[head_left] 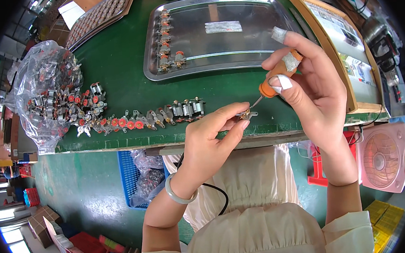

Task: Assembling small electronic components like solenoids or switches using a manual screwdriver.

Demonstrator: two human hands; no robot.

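Two hands at work over the near edge of a green bench [124, 82].
Head view: the left hand [207, 142] pinches a small metal part [246, 114] between thumb and fingertips; the right hand [321, 92], tape on its fingers, grips an orange-handled tool [270, 83], its thin shaft slanting down-left, apparently touching the part. Similar parts [129, 123] line up to the left; a metal tray [253, 43] lies on the far side.

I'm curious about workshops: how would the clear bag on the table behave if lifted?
The clear bag would probably sag, since its film looks thin and creased. It may be heavy, packed with metal parts. Some might spill, as others lie loose beside it on the green table.
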